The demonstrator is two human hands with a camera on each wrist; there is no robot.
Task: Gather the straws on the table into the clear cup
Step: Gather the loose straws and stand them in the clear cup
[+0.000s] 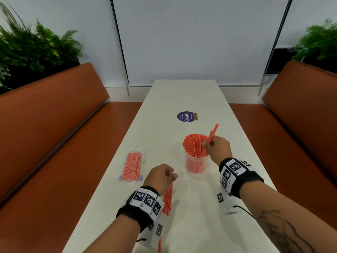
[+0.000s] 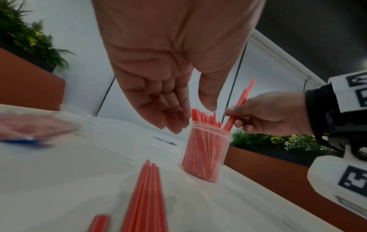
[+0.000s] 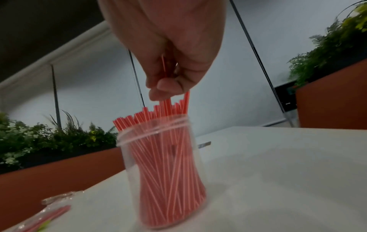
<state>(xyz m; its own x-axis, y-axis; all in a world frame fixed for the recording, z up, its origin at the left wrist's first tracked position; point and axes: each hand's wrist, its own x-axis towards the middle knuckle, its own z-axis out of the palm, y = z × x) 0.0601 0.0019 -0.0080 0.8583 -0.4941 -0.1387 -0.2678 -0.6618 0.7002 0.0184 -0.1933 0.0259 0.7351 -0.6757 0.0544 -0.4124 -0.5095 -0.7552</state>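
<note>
Pinching straws (image 1: 213, 133), right hand (image 1: 218, 147) raised

The surface (image 1: 237, 136) is a long white tabletop set between two orange benches. A clear cup (image 1: 196, 164) stands upright on it near the middle, packed with red straws (image 1: 194, 146). Loose red straws (image 1: 168, 201) lie flat on the near part, close to the cup but apart from it. A clear plastic packet of straws (image 1: 131, 167) lies near the left edge. A round purple sticker (image 1: 186, 116) sits beyond the cup.
</note>
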